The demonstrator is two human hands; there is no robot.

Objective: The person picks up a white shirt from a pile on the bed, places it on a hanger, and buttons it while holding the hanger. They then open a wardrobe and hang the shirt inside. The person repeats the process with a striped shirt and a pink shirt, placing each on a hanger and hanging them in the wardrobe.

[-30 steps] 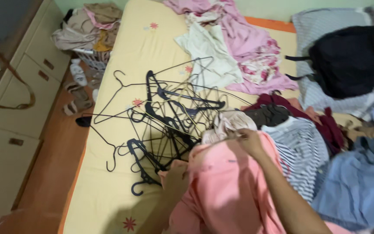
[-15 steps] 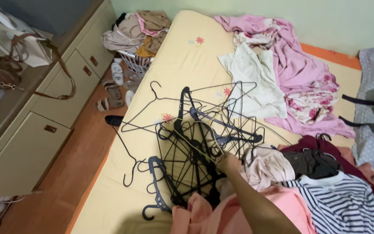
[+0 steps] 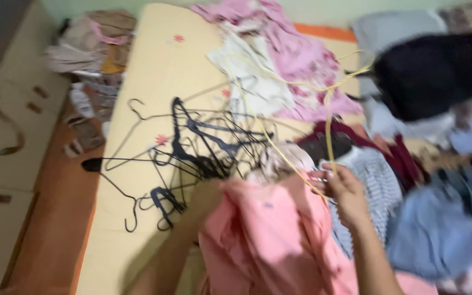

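My right hand [image 3: 341, 188] grips a thin yellow wire hanger [image 3: 301, 87], lifted above the bed with its hook toward the right. My left hand [image 3: 207, 198] holds up the top edge of a pink garment [image 3: 269, 240] in front of me; its fingers are partly hidden behind the cloth. A tangled pile of black hangers [image 3: 192, 147] lies on the yellow mattress [image 3: 148, 71], just left of my left hand. The whole view is motion-blurred.
Clothes are heaped on the right: a striped top [image 3: 378, 191], blue garments [image 3: 454, 218], a maroon piece [image 3: 405, 158], pink floral cloth [image 3: 301, 54], a dark bag [image 3: 438, 71]. A cream dresser [image 3: 6, 136] and a laundry basket [image 3: 94, 49] stand left, across an orange floor.
My right hand pulled the yellow hanger out of the black pile and raised it to the right. My left hand came back into view holding the pink garment. The camera swung right.
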